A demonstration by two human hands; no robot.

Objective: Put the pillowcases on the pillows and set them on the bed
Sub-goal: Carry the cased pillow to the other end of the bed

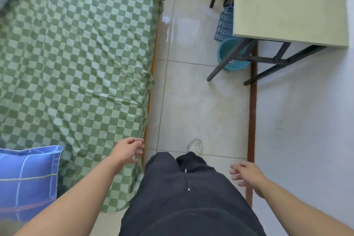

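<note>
lying on the green-and-white checked bed cover [76, 53], near its lower corner, a blue plaid-cased pillow [28, 178] is being shown. nothing is being held: the left hand [127, 149] is being hung loosely curled over the cover's edge, the right hand [247, 175] beside dark trousers [182, 188], well apart.
</note>
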